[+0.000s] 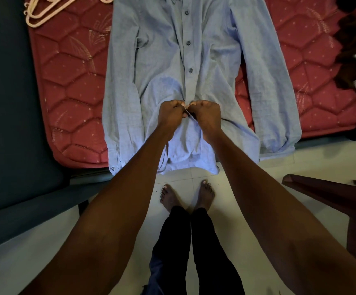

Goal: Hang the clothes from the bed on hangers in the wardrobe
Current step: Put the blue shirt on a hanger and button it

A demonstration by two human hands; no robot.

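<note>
A light blue button-up shirt [162, 60] lies spread flat, front up, on the red quilted mattress [70, 86], its hem and cuffs hanging over the near edge. My left hand [170, 112] and my right hand [204, 112] meet at the shirt's button placket low on the front, each pinching one side of the fabric. Several pale pink hangers [45, 11] lie on the mattress at the far left corner.
A heap of dark and white clothes [355, 60] sits at the mattress's right edge. A dark green bed frame [7, 124] runs along the left. A dark wooden piece of furniture [332, 196] stands at the right. My bare feet rest on the white tiled floor [247, 177].
</note>
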